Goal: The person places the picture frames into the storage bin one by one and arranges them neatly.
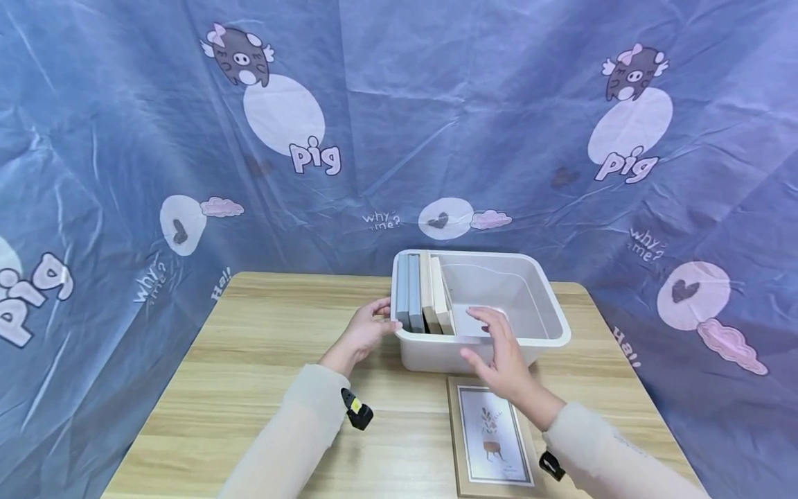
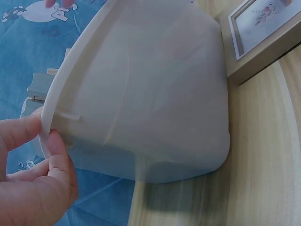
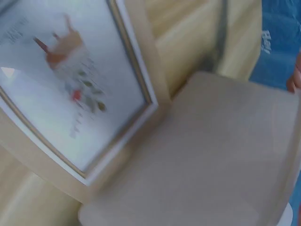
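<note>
Now we see a wooden table (image 1: 262,360) ringed by blue pig-print cloth (image 1: 125,138); our left hand (image 1: 368,329) pinches the white bin (image 1: 548,326) rim, our right hand (image 1: 501,350) relaxed, fingers loose, over it, grasping nothing.

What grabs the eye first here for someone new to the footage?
The white plastic bin at the middle of the wooden table, with several frames standing on edge along its left side. The left hand pinches the bin's left rim, while the right hand hovers open over its near edge. A framed plant print lies flat just in front of the bin.
</note>
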A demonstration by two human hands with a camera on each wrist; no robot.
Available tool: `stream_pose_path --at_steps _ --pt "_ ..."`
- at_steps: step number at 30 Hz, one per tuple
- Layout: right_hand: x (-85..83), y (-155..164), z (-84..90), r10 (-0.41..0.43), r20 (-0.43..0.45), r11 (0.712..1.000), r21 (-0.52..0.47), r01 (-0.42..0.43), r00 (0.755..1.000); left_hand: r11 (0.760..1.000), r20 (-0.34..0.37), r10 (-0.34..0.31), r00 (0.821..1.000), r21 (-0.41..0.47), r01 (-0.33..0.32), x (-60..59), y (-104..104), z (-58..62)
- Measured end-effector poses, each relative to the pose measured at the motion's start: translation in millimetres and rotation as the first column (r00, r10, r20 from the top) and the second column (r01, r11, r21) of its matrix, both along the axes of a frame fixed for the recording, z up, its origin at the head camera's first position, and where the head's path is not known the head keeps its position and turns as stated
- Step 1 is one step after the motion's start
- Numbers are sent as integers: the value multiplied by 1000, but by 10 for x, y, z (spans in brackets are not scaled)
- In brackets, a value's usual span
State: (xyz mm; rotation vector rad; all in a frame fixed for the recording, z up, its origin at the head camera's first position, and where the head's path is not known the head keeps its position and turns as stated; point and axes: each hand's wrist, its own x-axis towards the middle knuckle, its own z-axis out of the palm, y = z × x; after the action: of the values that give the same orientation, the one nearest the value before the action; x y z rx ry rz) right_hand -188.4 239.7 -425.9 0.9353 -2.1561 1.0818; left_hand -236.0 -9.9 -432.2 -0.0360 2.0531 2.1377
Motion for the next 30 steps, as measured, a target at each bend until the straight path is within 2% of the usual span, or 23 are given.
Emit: stream_pose_path --at_steps 5,8,11,14,18,23,25,30 --pt "179 -19 -137 54 -59 998 32 -52 997 1000 7 3 1000 1 -3 3 -11 13" --pt "265 -21 -267 72 -62 995 73 -67 995 1000 -5 -5 1000 3 5 4 -13 12" --pt "339 -5 -430 34 -39 990 137 -28 999 1000 -20 -10 1000 13 11 4 -12 7" --pt "400 19 -592 -44 -5 976 212 44 999 1000 -31 -12 999 16 13 4 -9 9" --pt "447 44 -761 -159 61 941 311 132 985 1000 -32 -9 999 14 10 11 -8 17" --pt "471 62 -919 -282 122 890 405 212 952 1000 -24 -8 1000 8 8 11 -8 14" --pt "478 65 -981 -332 136 865 439 243 934 1000 -21 -9 1000 5 9 10 -8 14" --pt "504 66 -1115 -467 141 781 529 332 873 1000 -19 -11 1000 11 11 13 -9 13"
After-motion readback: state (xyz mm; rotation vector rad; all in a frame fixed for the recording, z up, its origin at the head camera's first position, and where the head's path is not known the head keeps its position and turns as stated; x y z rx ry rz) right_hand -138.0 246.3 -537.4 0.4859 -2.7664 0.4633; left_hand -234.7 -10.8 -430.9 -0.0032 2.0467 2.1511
